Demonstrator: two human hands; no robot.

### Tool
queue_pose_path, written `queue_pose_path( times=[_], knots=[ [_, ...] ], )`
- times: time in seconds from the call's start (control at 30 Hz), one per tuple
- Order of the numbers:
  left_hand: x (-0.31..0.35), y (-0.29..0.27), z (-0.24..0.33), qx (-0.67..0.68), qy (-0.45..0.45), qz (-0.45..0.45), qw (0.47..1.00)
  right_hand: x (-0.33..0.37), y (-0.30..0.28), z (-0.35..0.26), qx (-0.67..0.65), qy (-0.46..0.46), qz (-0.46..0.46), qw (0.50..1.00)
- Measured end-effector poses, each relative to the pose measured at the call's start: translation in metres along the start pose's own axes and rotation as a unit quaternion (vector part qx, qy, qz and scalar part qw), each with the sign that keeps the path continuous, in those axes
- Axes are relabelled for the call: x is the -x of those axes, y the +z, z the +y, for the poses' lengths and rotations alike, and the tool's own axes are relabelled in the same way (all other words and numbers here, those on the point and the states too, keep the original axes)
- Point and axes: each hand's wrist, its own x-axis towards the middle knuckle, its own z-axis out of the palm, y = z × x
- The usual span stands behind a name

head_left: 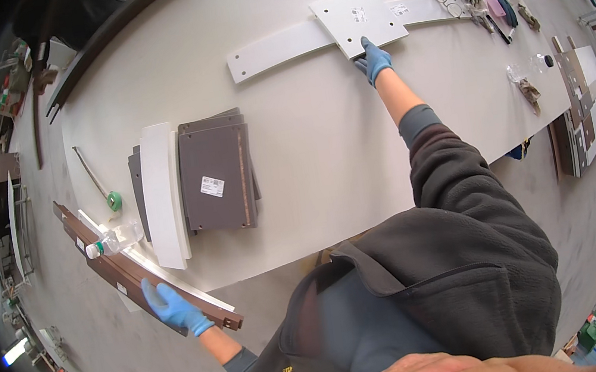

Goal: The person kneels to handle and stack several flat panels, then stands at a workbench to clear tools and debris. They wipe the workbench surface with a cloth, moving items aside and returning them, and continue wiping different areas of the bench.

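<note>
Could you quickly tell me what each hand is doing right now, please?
Left hand: closed around the long brown strip at the table edge.
Right hand: fingers on the square white panel; grip cannot be told.

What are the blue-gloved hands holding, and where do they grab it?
The left hand grips a long brown strip near its close end. The right hand touches the near edge of a square white panel; a real grip cannot be told.

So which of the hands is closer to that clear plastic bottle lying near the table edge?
The left. The left hand grips the long brown strip just below the clear plastic bottle, while the right hand is far across the table on the white square panel.
</note>
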Motion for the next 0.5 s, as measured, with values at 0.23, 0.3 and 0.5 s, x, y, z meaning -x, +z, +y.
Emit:
queue_pose_path(
  times=[0.23, 0.3, 0.5],
  knots=[
    [0.077, 0.054, 0.059, 0.007, -0.045, -0.048, 0.998, -0.040, 0.000, -0.004, -0.022, 0.042, 0.004, 0.999],
    [0.087, 0.065, 0.067, 0.010, -0.061, -0.063, 0.996, -0.043, -0.004, -0.003, -0.033, 0.034, -0.044, 0.998],
    [0.105, 0.122, 0.093, 0.054, -0.071, -0.149, 0.985, -0.035, -0.018, 0.001, -0.048, -0.015, -0.106, 0.993]
  ],
)
